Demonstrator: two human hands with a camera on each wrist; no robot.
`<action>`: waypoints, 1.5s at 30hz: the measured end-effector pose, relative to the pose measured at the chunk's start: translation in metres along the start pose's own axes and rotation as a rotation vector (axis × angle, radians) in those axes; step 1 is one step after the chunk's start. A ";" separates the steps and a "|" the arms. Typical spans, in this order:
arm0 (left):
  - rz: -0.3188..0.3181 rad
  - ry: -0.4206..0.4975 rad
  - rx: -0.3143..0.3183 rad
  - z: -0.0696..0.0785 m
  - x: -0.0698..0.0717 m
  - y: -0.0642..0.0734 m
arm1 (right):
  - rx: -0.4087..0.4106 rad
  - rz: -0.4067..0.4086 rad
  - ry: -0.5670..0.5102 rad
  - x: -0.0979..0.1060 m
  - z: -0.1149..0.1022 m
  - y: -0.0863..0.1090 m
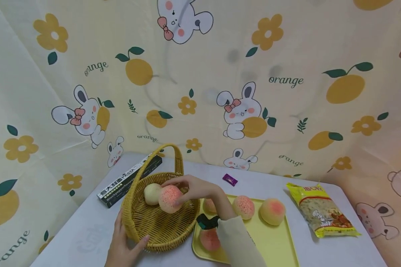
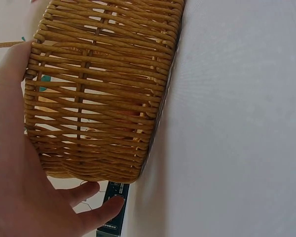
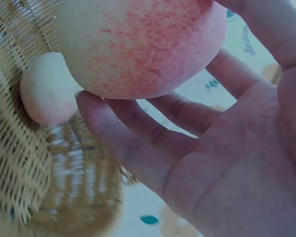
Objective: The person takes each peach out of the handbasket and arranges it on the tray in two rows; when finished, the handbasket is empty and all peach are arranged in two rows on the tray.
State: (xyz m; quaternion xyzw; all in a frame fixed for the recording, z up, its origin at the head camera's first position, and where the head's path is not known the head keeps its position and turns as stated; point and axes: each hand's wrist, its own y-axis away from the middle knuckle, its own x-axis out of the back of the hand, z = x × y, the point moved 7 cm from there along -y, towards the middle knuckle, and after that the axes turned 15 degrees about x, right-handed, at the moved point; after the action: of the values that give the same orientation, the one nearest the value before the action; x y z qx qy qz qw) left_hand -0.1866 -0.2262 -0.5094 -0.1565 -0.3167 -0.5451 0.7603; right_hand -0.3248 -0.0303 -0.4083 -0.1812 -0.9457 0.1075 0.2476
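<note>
A pink-speckled peach [image 1: 170, 199] is held between the thumb and fingers of my right hand [image 1: 197, 187], over the wicker basket [image 1: 158, 246]. The right wrist view shows the same peach [image 3: 143, 49] close up against the fingertips. Inside the basket, a paler peach [image 1: 151, 194] lies near the back left wall. My left hand [image 1: 121, 246] grips the basket's near left side, its thumb at the rim. From the left wrist, the woven wall [image 2: 98, 94] shows up close, with fingers [image 2: 101, 213] spread along its outside.
Several more peaches [image 1: 244, 207] sit on a yellow tray [image 1: 274, 248] right of the basket, partly hidden by the right forearm. A black-and-white pasta box [image 1: 120, 187] lies behind the basket. A purple wrapped candy [image 1: 230, 180] and a yellow food bag [image 1: 322, 211] lie further right.
</note>
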 end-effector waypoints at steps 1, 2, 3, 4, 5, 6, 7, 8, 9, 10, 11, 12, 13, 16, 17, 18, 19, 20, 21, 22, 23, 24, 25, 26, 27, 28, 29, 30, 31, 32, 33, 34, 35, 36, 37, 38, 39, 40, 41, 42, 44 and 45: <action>0.001 0.002 -0.007 0.000 0.000 0.000 | 0.001 0.013 0.002 0.003 -0.002 0.005; 0.007 0.004 -0.018 0.001 0.000 0.000 | -0.001 0.025 0.011 0.006 -0.004 0.010; 0.012 0.009 -0.030 0.001 0.001 0.000 | 0.000 0.038 0.012 0.009 -0.005 0.015; 0.019 0.013 -0.041 0.001 0.001 0.000 | -0.002 0.049 0.012 0.011 -0.007 0.020; 0.027 0.017 -0.053 0.001 0.002 0.000 | 0.001 0.058 0.011 0.014 -0.008 0.025; 0.034 0.021 -0.064 0.001 0.002 0.000 | 0.004 0.070 0.012 0.017 -0.010 0.030; 0.044 0.026 -0.076 0.001 0.002 0.000 | 0.008 0.081 0.012 0.020 -0.011 0.035; 0.052 0.030 -0.087 0.001 0.003 0.001 | 0.007 0.091 0.010 0.022 -0.013 0.041; 0.060 0.035 -0.098 0.001 0.003 0.001 | 0.010 0.100 0.003 0.024 -0.014 0.046; 0.067 0.037 -0.104 0.001 0.003 0.001 | 0.012 0.109 -0.001 0.026 -0.015 0.051; 0.071 0.039 -0.108 0.001 0.003 0.001 | 0.012 0.119 -0.002 0.029 -0.017 0.057; 0.070 0.044 -0.107 0.001 0.003 0.001 | 0.009 0.131 -0.004 0.031 -0.018 0.062; 0.064 0.050 -0.104 0.001 0.002 0.001 | 0.007 0.145 -0.006 0.033 -0.019 0.068; 0.044 0.052 -0.079 0.002 0.001 0.001 | 0.002 0.182 -0.010 0.037 -0.021 0.085; 0.039 0.051 -0.072 0.002 0.000 0.001 | -0.003 0.194 -0.009 0.039 -0.021 0.091; 0.035 0.050 -0.064 0.003 0.000 0.001 | -0.010 0.207 -0.007 0.040 -0.021 0.097; 0.029 0.045 -0.057 0.003 -0.001 0.000 | -0.017 0.218 -0.008 0.041 -0.020 0.104; 0.028 0.038 -0.050 0.004 -0.001 0.000 | -0.023 0.227 -0.009 0.042 -0.020 0.110; 0.027 0.036 -0.046 0.004 -0.001 0.000 | -0.032 0.236 -0.007 0.043 -0.019 0.117; 0.024 0.032 -0.041 0.004 -0.001 0.000 | -0.040 0.245 -0.007 0.043 -0.019 0.124; 0.023 0.032 -0.041 0.004 -0.001 -0.001 | -0.050 0.254 -0.007 0.044 -0.018 0.130; 0.018 0.032 -0.038 0.003 -0.002 -0.001 | -0.057 0.262 -0.009 0.044 -0.018 0.137; 0.014 0.031 -0.037 0.003 -0.002 -0.001 | -0.059 0.268 -0.010 0.044 -0.018 0.143; 0.012 0.032 -0.038 0.003 -0.002 -0.001 | -0.064 0.274 -0.010 0.044 -0.019 0.149; 0.011 0.032 -0.039 0.003 -0.002 -0.001 | -0.071 0.280 -0.012 0.044 -0.019 0.156; 0.012 0.034 -0.043 0.003 -0.002 -0.002 | -0.079 0.287 -0.017 0.043 -0.019 0.162; 0.014 0.037 -0.048 0.003 -0.001 -0.002 | -0.081 0.293 -0.023 0.043 -0.020 0.168; 0.017 0.039 -0.051 0.003 -0.001 -0.002 | -0.082 0.298 -0.030 0.042 -0.020 0.174; 0.019 0.038 -0.055 0.003 -0.001 -0.001 | -0.085 0.303 -0.033 0.042 -0.021 0.179; 0.023 0.037 -0.059 0.003 -0.001 -0.001 | -0.091 0.310 -0.037 0.041 -0.021 0.185; 0.026 0.034 -0.061 0.003 -0.001 -0.001 | -0.099 0.316 -0.035 0.041 -0.020 0.191; 0.030 0.035 -0.066 0.003 0.000 -0.001 | -0.105 0.321 -0.029 0.040 -0.020 0.197; 0.030 0.033 -0.066 0.003 0.000 -0.001 | -0.111 0.324 -0.024 0.039 -0.019 0.202; 0.030 0.029 -0.063 0.003 0.000 -0.001 | -0.123 0.326 -0.016 0.038 -0.018 0.207; 0.032 0.028 -0.065 0.003 0.000 -0.001 | -0.134 0.332 -0.006 0.037 -0.018 0.212; 0.030 0.025 -0.061 0.003 0.000 -0.001 | -0.142 0.338 0.000 0.036 -0.018 0.217; 0.028 0.020 -0.056 0.003 0.000 -0.001 | -0.140 0.340 0.000 0.034 -0.018 0.221; 0.027 0.016 -0.050 0.003 -0.001 -0.001 | -0.132 0.342 -0.009 0.032 -0.018 0.224; 0.025 0.010 -0.045 0.003 -0.001 -0.001 | -0.133 0.346 -0.014 0.029 -0.017 0.227; 0.026 0.006 -0.042 0.003 -0.001 -0.001 | -0.135 0.350 -0.016 0.027 -0.016 0.231; 0.017 0.000 -0.031 0.003 -0.002 -0.001 | -0.139 0.357 -0.009 0.024 -0.014 0.236; 0.014 -0.002 -0.028 0.003 -0.002 -0.002 | -0.145 0.357 -0.010 0.022 -0.012 0.239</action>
State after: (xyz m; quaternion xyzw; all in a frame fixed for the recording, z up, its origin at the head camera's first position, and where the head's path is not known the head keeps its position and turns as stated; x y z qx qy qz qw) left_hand -0.1895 -0.2235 -0.5089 -0.1698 -0.3087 -0.5440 0.7615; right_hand -0.2676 0.1977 -0.4580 -0.3630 -0.9050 0.0822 0.2062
